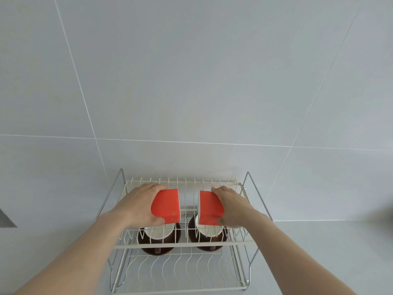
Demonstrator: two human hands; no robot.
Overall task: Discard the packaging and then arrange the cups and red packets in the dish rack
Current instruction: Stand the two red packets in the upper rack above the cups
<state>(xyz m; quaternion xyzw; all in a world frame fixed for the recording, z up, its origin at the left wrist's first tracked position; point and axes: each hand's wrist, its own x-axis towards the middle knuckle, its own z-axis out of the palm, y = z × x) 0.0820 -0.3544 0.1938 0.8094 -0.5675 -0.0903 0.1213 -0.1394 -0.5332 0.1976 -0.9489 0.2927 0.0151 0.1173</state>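
A two-tier white wire dish rack [180, 244] stands against the tiled wall. My left hand [138, 206] grips a red packet [168, 206] over the upper tier's left half. My right hand [232, 206] grips a second red packet [209, 208] over the right half. Both packets stand upright on edge, a slot-wide gap between them. Under the upper tier sit two dark brown cups with white insides, the left cup [158, 233] below my left hand and the right cup [209, 234] below my right hand. Each is partly hidden by wires and packets.
The rack's lower tier [180, 271] has wavy wire slots in front of the cups. Chrome frame legs [255, 201] rise at both sides. A pale grey counter [329, 252] runs to the right, and a dark edge [6, 218] shows at far left.
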